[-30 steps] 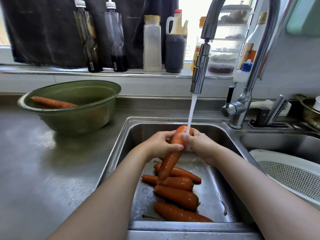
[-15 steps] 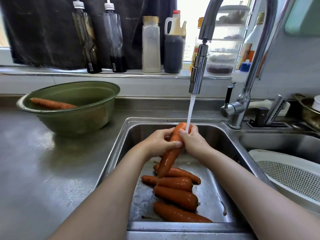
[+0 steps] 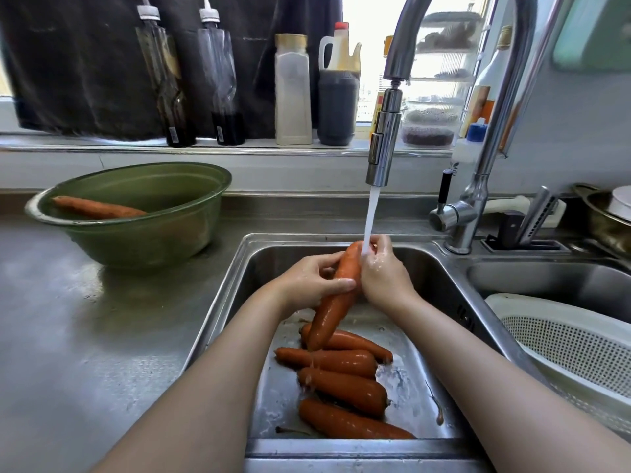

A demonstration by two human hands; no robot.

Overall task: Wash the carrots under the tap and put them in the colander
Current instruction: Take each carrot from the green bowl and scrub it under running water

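The colander (image 3: 560,339) at lower right is cut off by the right edge, as is a pot (image 3: 597,216) above it. The left hand (image 3: 312,283) and right hand (image 3: 384,274) cover much of the held carrot's (image 3: 333,312) upper half. The tap's (image 3: 384,141) arch runs past the top edge.

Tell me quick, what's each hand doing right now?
Left hand: closed around the middle of the carrot.
Right hand: closed on the same carrot's upper end, under the water stream.
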